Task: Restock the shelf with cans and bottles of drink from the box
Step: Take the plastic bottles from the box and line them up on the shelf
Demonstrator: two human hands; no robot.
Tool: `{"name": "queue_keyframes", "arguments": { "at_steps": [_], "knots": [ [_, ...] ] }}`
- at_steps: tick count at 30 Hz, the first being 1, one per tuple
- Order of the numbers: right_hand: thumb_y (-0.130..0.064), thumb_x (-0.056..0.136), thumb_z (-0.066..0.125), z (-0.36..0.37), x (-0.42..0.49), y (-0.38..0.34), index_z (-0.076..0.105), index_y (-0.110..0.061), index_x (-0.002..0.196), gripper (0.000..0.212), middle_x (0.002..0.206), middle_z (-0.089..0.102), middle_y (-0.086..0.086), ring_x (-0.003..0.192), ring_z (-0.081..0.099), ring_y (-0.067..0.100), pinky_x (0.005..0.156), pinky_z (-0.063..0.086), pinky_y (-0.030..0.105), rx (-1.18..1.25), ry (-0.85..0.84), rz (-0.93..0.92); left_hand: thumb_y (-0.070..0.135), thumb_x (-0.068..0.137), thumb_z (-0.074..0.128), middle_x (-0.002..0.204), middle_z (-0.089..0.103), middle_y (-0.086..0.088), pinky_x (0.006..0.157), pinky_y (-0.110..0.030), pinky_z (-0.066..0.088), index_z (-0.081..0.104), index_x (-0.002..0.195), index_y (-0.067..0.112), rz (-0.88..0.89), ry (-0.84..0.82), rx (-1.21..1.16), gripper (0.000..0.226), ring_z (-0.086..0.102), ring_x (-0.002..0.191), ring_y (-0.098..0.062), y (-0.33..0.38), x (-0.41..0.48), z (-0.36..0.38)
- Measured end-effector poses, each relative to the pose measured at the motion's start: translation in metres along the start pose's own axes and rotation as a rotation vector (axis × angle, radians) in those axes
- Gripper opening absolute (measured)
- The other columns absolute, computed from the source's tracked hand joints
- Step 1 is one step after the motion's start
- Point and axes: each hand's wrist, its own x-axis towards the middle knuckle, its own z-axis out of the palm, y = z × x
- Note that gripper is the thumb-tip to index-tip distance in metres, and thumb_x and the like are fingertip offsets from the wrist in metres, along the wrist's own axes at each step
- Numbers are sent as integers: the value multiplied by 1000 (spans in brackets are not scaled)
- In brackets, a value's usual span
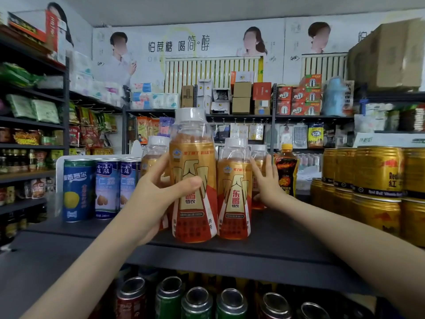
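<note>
Orange-labelled bottle point(193, 180) is being gripped by the left hand point(158, 194), with the thumb being laid across the label and the fingers curled behind it. It is being held upright at the front of the dark shelf point(276, 238), just beside a second bottle point(233, 192) of the same kind. A rear bottle point(258, 150) is being touched by the right hand point(264, 183), whose fingers are being held out straight. The group is being flanked by blue cans point(78, 189) on the left and stacked gold cans point(377, 171) on the right.
</note>
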Motion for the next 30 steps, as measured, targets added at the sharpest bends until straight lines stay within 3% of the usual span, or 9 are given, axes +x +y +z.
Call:
{"name": "queue_keyframes", "arguments": {
  "at_steps": [3, 6, 9, 14, 18, 20, 24, 27, 30],
  "knots": [
    [14, 85, 52, -27, -18, -17, -5, -37, 150, 100, 158, -18, 7, 146, -6, 31, 110, 30, 36, 184, 111, -41, 17, 58, 82, 100, 74, -1, 66, -26, 57, 54, 129, 30, 13, -33, 16, 77, 72, 90, -19, 2, -4, 12],
    [-17, 96, 53, -68, -53, -40, 24, -28, 148, 61, 144, 40, 7, 130, 42, 21, 105, 39, 33, 517, 267, -123, 24, 58, 89, 104, 73, 2, 74, -33, 58, 53, 129, 35, 30, -82, 56, 80, 70, 96, -18, -2, -4, 34],
    [-40, 98, 45, -104, -101, -58, 49, -25, 132, 37, 117, 65, 0, 108, 62, 17, 91, 52, 36, 908, 94, -263, 37, 56, 84, 112, 70, 3, 84, -40, 56, 50, 131, 43, 52, -143, 120, 82, 66, 105, -19, -9, -3, 60],
    [-38, 89, 54, -120, -143, -48, 47, -28, 131, 43, 120, 65, -3, 109, 63, 17, 90, 53, 39, 977, -91, -332, 45, 62, 81, 114, 68, 12, 92, -44, 52, 47, 125, 57, 103, -156, 184, 73, 62, 111, -14, -23, 3, 98],
    [-33, 90, 61, -113, -143, -31, 52, -23, 129, 41, 117, 67, 1, 110, 63, 19, 95, 50, 45, 955, 21, -277, 49, 78, 71, 104, 58, 30, 88, -11, 45, 35, 138, 47, 136, -163, 472, 70, 52, 97, 16, -23, 0, 116],
    [-33, 89, 58, -106, -139, -23, 52, -24, 129, 41, 115, 68, -1, 107, 64, 17, 93, 52, 42, 979, 54, -225, 52, 84, 61, 107, 54, 27, 91, -12, 41, 36, 142, 36, 242, -79, 703, 65, 50, 100, 10, -20, -3, 118],
    [-36, 87, 61, -93, -121, -8, 47, -27, 133, 50, 114, 68, -2, 105, 65, 15, 88, 55, 40, 895, 92, -120, 46, 86, 56, 131, 50, -10, 97, -32, 38, 43, 141, 19, 624, 192, 1158, 62, 45, 122, -27, -31, 4, 103],
    [-43, 85, 62, -89, -103, 0, 28, -30, 146, 71, 127, 58, -7, 114, 59, 12, 94, 51, 39, 711, 41, -84, 46, 85, 62, 155, 5, -18, 116, -43, 13, 4, 153, 30, 502, 25, 1377, 91, 5, 143, -35, -43, 14, 87],
    [-55, 73, 72, -78, -94, 7, -13, -42, 146, 113, 156, 20, -1, 140, 26, 17, 112, 29, 43, 454, 42, -138, 60, 86, 54, 144, -49, -5, 112, -36, -20, -31, 143, 36, 481, -205, 1489, 106, -41, 136, -23, -47, 25, 63]
  ]
}}
